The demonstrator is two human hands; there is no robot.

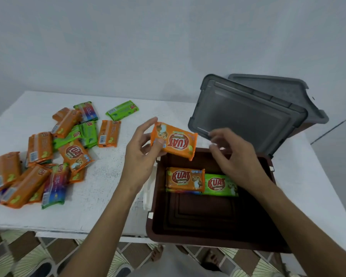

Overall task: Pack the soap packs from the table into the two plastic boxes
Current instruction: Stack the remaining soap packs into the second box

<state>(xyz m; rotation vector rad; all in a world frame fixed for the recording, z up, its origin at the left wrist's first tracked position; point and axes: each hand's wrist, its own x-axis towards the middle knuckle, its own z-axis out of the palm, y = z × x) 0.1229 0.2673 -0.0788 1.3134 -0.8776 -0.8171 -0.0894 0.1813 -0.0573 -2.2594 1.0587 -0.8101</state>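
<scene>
Soap packs [48, 156] lie heaped at left on the table [108, 176]. Left hand [142, 152] pinches an orange pack [175, 141] above the brown box [208, 216]; right hand [234, 154] hovers open-fingered, empty. Dropped crooked, it may straddle the two packs inside [200, 181].

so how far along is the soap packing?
Early. Two packs, orange and green, lie in the brown box. The left hand holds another orange pack above it; the right hand is empty. The pile remains on the table.
</scene>
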